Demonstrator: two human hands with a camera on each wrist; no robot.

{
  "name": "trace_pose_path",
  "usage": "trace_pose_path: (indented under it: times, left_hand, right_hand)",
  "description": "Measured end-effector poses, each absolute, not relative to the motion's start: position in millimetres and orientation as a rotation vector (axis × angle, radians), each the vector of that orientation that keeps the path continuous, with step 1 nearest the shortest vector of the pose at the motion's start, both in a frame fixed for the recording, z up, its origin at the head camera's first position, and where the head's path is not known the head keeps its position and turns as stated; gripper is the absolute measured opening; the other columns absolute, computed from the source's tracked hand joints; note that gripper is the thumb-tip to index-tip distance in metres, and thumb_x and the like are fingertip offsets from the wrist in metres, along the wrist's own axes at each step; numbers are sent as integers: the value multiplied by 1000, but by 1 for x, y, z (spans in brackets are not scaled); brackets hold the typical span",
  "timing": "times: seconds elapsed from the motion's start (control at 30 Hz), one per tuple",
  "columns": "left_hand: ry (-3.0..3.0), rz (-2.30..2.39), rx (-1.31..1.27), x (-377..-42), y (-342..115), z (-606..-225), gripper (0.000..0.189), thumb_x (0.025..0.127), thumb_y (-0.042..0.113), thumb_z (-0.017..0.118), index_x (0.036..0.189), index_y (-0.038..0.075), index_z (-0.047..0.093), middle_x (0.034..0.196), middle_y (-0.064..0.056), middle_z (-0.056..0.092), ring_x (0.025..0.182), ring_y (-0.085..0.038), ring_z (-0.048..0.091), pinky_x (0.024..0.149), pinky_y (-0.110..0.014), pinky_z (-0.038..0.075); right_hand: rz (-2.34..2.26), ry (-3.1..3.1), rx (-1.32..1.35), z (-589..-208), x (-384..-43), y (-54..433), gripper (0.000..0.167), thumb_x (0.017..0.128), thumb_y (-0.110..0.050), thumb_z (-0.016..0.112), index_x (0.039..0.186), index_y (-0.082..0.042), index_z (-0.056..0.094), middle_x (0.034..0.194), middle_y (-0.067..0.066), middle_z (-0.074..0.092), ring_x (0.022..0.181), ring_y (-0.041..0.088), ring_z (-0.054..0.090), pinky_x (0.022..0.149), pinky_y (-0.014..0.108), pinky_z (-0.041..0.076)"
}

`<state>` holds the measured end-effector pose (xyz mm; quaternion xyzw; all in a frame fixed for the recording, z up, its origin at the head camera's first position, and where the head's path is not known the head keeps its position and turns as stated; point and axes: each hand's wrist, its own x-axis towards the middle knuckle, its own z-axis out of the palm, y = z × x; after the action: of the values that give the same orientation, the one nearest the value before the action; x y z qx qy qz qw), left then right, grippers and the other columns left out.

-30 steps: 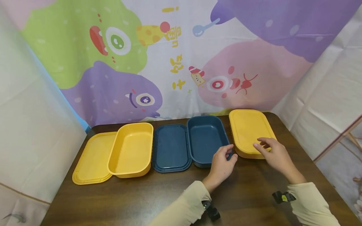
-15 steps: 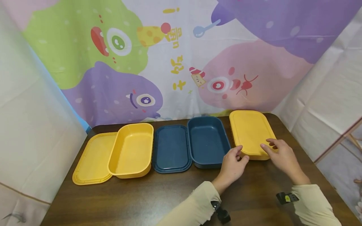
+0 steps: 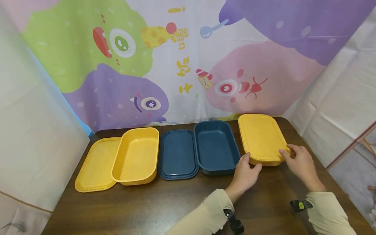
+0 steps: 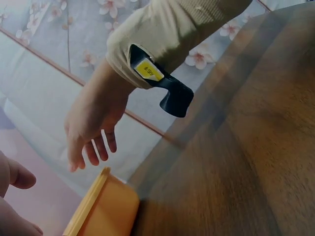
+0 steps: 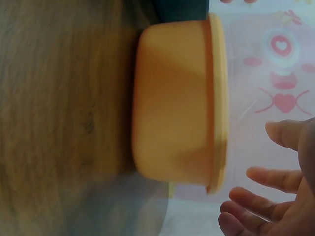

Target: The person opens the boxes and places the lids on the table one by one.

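Note:
A yellow lunch box (image 3: 261, 137) with its lid on stands at the right end of the table. My left hand (image 3: 246, 174) is at its near left corner, fingers spread and loosely bent. Over by the near right corner is my right hand (image 3: 302, 164), thumb and fingers parted. In the right wrist view, the right hand's fingers (image 5: 266, 182) are beside the lid's edge with a gap to the box (image 5: 172, 103). The left wrist view catches part of my left hand (image 4: 15, 201) at the frame edge and my right hand (image 4: 96, 118) over the box (image 4: 110, 206).
A blue box (image 3: 215, 147) without its lid stands left of the yellow one, beside a flat blue lid (image 3: 178, 155). Further left are an uncovered yellow box (image 3: 136, 156) and a yellow lid (image 3: 95, 166) partly behind it. A cartoon-print curtain (image 3: 188, 107) hangs behind the table (image 3: 141, 209).
My left hand has moved right, from the blue box's corner to the lidded yellow box. My right hand has shifted right and slightly down, from over the lid to its near right corner.

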<state>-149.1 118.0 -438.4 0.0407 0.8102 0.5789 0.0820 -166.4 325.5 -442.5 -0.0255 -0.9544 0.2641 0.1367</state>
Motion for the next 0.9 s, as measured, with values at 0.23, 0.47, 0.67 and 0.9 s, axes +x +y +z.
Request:
trace_pose_path:
  times: [0.23,0.47,0.67,0.9]
  left_hand:
    - [2390,1690,35,-152,124,-439,62,92,27,63,146,5,43,150,-8,45,139,-23,43,112,-38,38]
    - [2357,1692,-30,-149,132,-446,69,89,26,64,149,5,37,151,-9,43,140,-24,41,113,-39,36]
    - [2317,1694,-93,-146,137,-452,73,86,26,65,150,4,36,153,-10,42,140,-25,40,114,-41,35]
    - [2277,1762,-96,-145,143,-458,76,83,25,68,151,11,36,153,-6,41,141,-23,40,113,-42,37]
  right_hand:
    - [800,-2766,-162,-452,-170,336,60,99,-37,53,127,15,49,114,36,53,99,47,51,82,59,41]
    - [948,-2860,-268,-464,-172,347,71,100,-43,46,135,18,38,121,39,53,107,51,53,88,60,42]
    - [1079,-2909,-362,-471,-173,350,77,100,-48,41,139,18,33,132,41,46,119,52,48,96,60,40]
    - [1158,-2928,-405,-474,-180,351,81,100,-51,38,139,21,31,130,41,46,113,49,50,91,53,47]
